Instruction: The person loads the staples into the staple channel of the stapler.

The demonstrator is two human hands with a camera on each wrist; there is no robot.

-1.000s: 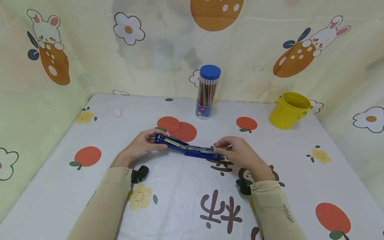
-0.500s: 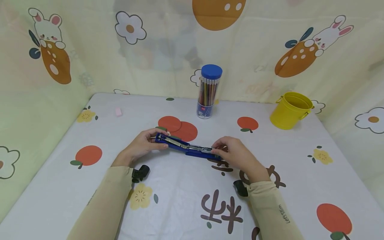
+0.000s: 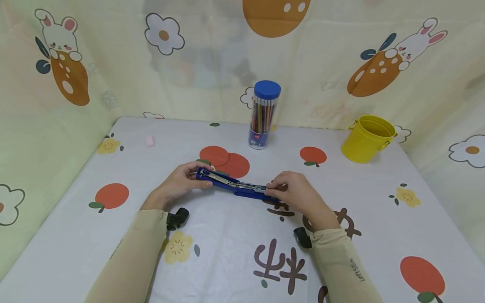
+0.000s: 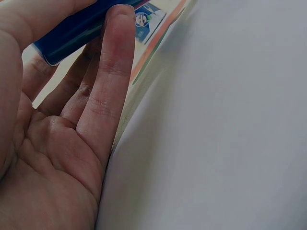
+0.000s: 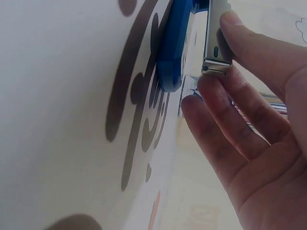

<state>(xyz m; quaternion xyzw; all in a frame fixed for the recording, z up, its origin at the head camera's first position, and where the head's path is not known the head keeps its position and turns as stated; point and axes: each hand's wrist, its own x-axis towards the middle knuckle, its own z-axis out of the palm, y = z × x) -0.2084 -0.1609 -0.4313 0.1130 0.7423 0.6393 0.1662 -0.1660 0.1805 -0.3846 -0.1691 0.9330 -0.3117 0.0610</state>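
A blue stapler lies opened out in the head view, its metal staple channel exposed along the middle. My left hand grips the stapler's far-left end, thumb in front and fingers behind; its blue cover shows in the left wrist view. My right hand pinches the metal channel near the right end, between thumb and fingers. From the right wrist, the metal channel stands apart from the blue base, which is close to the tablecloth. Whether staples are inside cannot be seen.
Behind the stapler stands a clear tube of pencils with a blue lid. A yellow bucket is at the back right, and a small pink eraser-like block at the back left. Patterned cloth walls enclose the table.
My right hand has shifted slightly left along the stapler, mostly in the first half second. The left hand and the stapler stay nearly where they were.
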